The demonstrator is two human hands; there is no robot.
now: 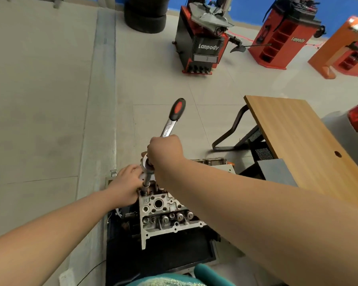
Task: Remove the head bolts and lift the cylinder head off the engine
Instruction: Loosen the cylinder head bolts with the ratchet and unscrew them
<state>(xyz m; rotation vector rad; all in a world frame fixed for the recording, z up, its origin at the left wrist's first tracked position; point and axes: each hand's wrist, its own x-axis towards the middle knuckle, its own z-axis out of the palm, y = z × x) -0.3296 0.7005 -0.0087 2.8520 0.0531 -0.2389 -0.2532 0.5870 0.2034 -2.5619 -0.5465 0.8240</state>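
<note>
The silver cylinder head point(163, 215) sits on top of the dark engine block point(159, 252) on the floor below me. A ratchet wrench point(171, 122) with a black and red handle points up and away. Its socket extension point(146, 179) stands in a bolt hole at the head's far left corner. My right hand point(165, 150) grips the ratchet near its head, and the handle sticks out beyond my fist. My left hand point(126, 183) holds the extension low down, just above the cylinder head. The bolt itself is hidden under the socket.
A wooden desk point(298, 145) on a black frame stands close on the right. Red and black tyre machines point(205, 38) and cabinets point(281, 34) line the far wall, beside stacked tyres point(145, 13). A grey box point(277, 170) sits behind the engine. Pale tiled floor spreads to the left.
</note>
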